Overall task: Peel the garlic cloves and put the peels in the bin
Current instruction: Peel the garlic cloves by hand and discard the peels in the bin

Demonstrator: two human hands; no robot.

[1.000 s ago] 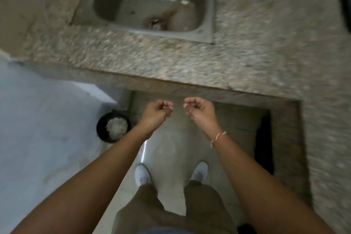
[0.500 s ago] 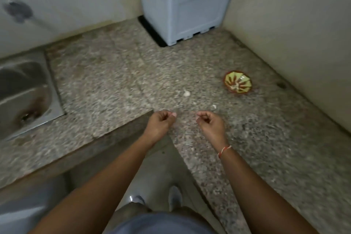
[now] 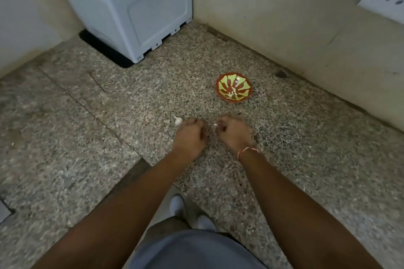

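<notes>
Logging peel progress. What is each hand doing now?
Left hand: fingers curled; contents hidden.
Right hand: fingers curled; a white bit at its fingertips.

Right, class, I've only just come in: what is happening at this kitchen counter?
A person stands at a speckled stone counter, with both hands curled close together above it. The left hand is beside a garlic clove lying on the counter; the right hand has a small white bit at its fingertips, perhaps peel. A red and green bowl sits beyond them.
</notes>
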